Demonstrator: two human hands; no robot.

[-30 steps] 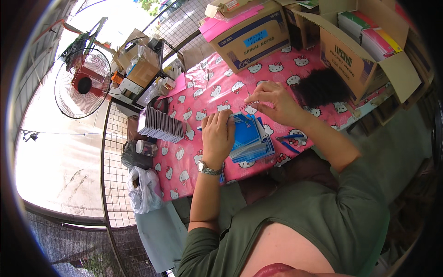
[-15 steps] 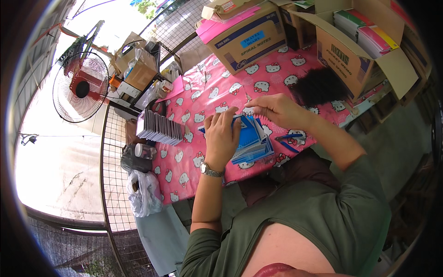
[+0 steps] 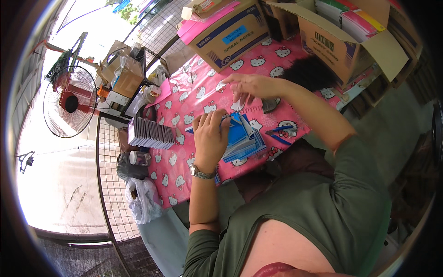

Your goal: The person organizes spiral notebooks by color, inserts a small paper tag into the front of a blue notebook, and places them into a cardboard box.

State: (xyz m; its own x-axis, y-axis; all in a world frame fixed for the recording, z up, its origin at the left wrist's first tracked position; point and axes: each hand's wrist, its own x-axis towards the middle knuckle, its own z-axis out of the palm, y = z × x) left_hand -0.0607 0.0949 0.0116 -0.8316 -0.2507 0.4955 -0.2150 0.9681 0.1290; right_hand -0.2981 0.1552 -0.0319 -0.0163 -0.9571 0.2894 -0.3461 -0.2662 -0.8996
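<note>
Curled fingers of my left hand (image 3: 210, 138) grip the top edge of a blue notebook (image 3: 237, 130). A thin spiral coil (image 3: 252, 110) sticks out to the right from that edge. Above the coil my right hand (image 3: 251, 87) hovers with bent, spread fingers and nothing visible in them. Under and beside the held notebook lies a loose pile of blue notebooks (image 3: 247, 151). Blue-handled cutting pliers (image 3: 279, 132) rest right of the pile. A small dark grey object (image 3: 271, 105), its kind unclear, sits below my right wrist.
A pink patterned cloth (image 3: 177, 159) covers the table. At left stands a row of spiral notebooks (image 3: 151, 134), with a jar (image 3: 139, 158) and plastic bag (image 3: 142, 198) beside it. Black coils (image 3: 308, 74) lie before an open carton (image 3: 330, 51). Another carton (image 3: 230, 41) stands behind; a fan (image 3: 70, 102) is far left.
My right hand has lifted away from the coil and its fingers have spread. My left hand stays on the notebook. The whole view has shifted slightly.
</note>
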